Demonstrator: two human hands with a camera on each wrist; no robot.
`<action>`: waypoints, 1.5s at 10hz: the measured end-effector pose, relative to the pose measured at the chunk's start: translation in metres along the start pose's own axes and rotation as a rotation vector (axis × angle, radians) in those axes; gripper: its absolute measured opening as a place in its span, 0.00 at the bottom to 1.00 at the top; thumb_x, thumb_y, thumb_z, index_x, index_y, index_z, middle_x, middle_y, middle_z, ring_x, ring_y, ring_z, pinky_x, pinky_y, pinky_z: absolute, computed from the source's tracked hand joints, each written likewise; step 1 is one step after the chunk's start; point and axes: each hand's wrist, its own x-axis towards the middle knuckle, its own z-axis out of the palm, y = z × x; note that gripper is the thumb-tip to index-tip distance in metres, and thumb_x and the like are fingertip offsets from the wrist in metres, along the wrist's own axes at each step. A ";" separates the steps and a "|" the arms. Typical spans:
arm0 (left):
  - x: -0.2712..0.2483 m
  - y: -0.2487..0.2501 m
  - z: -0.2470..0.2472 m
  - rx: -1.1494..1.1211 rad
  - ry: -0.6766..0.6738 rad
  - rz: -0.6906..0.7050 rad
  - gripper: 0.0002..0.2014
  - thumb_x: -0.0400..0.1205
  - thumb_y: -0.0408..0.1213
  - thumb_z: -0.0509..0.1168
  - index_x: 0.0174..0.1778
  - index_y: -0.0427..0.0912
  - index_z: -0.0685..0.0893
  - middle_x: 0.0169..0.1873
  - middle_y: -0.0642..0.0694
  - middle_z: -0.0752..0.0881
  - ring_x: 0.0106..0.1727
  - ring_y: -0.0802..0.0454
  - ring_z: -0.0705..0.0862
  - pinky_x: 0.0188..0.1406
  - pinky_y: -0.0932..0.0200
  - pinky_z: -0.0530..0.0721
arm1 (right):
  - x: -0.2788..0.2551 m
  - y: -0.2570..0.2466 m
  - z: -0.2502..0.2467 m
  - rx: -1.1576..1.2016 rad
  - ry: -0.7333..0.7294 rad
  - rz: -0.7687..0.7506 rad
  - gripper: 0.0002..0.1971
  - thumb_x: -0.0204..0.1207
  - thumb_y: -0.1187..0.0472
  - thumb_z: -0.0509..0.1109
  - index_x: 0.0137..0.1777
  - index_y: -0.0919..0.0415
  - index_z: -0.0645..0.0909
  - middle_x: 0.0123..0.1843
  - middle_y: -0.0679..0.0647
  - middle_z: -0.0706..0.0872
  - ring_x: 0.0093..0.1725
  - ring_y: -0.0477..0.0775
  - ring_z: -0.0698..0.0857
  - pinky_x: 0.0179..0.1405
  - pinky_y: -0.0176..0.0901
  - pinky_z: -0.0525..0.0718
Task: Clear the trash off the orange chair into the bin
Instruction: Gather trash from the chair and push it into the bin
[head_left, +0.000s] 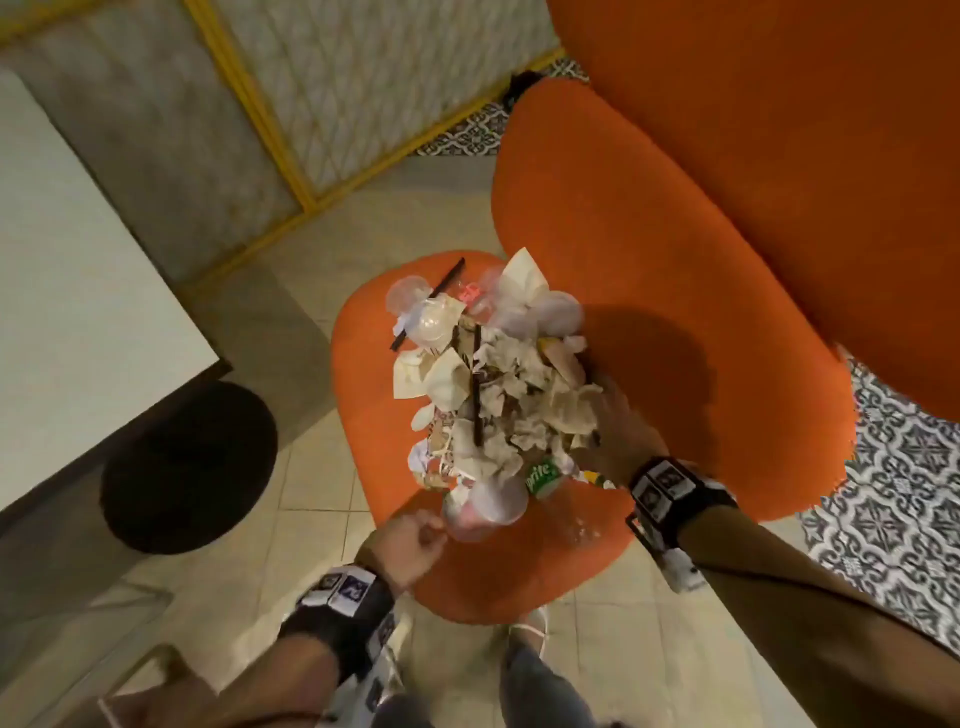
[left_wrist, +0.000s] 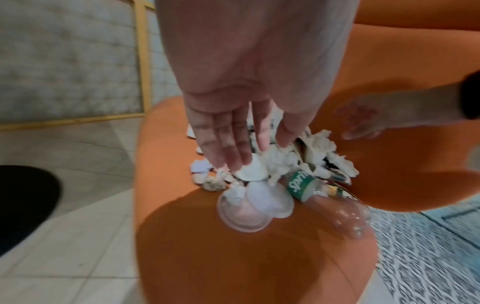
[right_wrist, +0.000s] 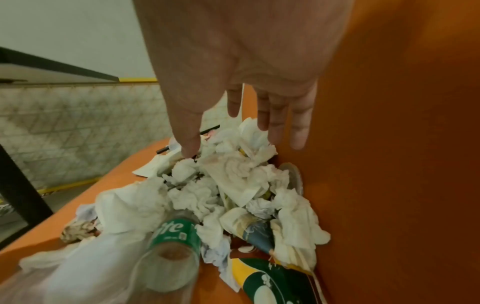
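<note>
A heap of trash (head_left: 514, 400) lies on the orange chair seat (head_left: 519, 571): crumpled napkins (right_wrist: 228, 185), clear lids, black straws (head_left: 476, 384), a Sprite bottle (head_left: 540, 475) and a clear plastic cup (head_left: 488, 512). My left hand (head_left: 421, 535) is at the heap's near edge beside the clear cup (left_wrist: 241, 214). The left wrist view shows this left hand (left_wrist: 249, 152) with straight fingers, the tips on a white lid and napkins. My right hand (head_left: 613, 426) reaches over the heap's right side against the backrest. In its wrist view the right hand (right_wrist: 241, 139) is spread just above the napkins, holding nothing.
The chair's tall orange backrest (head_left: 675, 260) rises right of the heap. A white table (head_left: 78, 286) stands at left, with a round black object (head_left: 187, 467) on the tiled floor below it. A green and yellow paper cup (right_wrist: 272, 281) lies beside the Sprite bottle (right_wrist: 176, 232).
</note>
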 end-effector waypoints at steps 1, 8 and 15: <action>0.053 0.033 0.006 0.143 0.028 0.119 0.20 0.82 0.45 0.60 0.70 0.45 0.74 0.65 0.43 0.77 0.60 0.44 0.81 0.56 0.60 0.78 | 0.032 0.002 0.011 -0.128 0.020 -0.002 0.42 0.70 0.40 0.71 0.80 0.50 0.56 0.79 0.61 0.59 0.77 0.66 0.63 0.70 0.61 0.74; 0.160 0.068 0.026 0.063 0.353 0.375 0.16 0.78 0.30 0.60 0.62 0.36 0.76 0.46 0.36 0.82 0.35 0.41 0.81 0.30 0.56 0.69 | 0.062 0.012 0.039 0.332 0.315 0.041 0.23 0.69 0.69 0.66 0.64 0.55 0.74 0.66 0.58 0.75 0.62 0.62 0.78 0.46 0.48 0.81; 0.153 0.084 -0.001 -0.457 0.420 0.147 0.30 0.78 0.35 0.66 0.75 0.57 0.65 0.71 0.44 0.76 0.41 0.40 0.85 0.34 0.56 0.85 | 0.029 0.014 0.029 0.657 0.596 0.121 0.12 0.70 0.65 0.71 0.54 0.57 0.79 0.59 0.54 0.81 0.54 0.53 0.81 0.42 0.48 0.82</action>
